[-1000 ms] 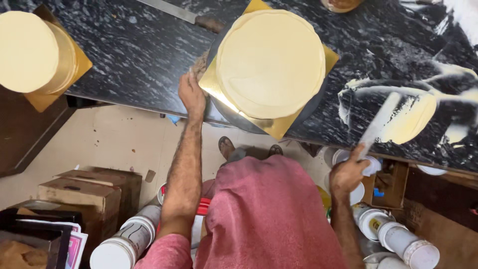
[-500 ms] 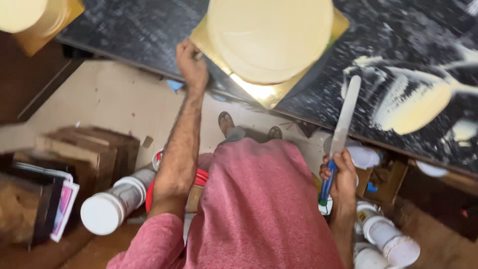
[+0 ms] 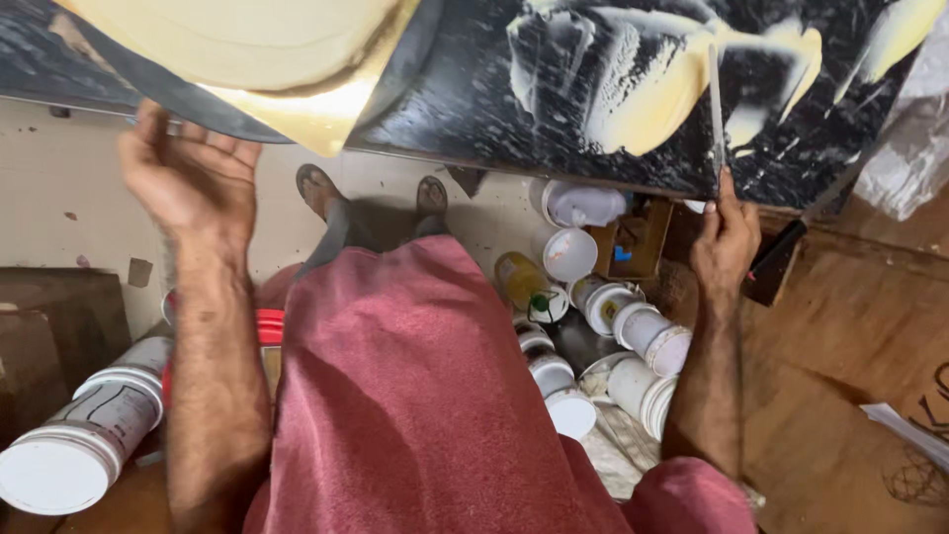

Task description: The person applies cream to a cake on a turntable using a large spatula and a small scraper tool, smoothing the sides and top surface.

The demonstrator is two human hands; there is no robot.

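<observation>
Left hand is open, palm up, fingers loosely spread, hanging just below the edge of the dark speckled worktop and touching nothing. Right above it sits the cake, a pale cream round on a shiny gold board, with one corner of the board poking out past the worktop edge. Only the lower part of it is in view. The icing looks smooth and soft, so I'd guess any fingertip on it leaves a dent, and the whole thing is probably fairly heavy for its size. The board is the stiff part, so its overhanging corner or its underside looks like the safe place to hold.

Moving right, there are thick swipes of cream smeared over the worktop. The right hand is closed around the bottom of a long thin spatula, whose blade stands edge-on over those smears. The blade looks like stiff metal, thin and light, probably greasy near the cream, so gripping low at the handle end makes sense.

Down on the floor, between the person's feet and that right arm, sits a cluster of white-lidded tubs, and a couple more lie on their sides at far left.
</observation>
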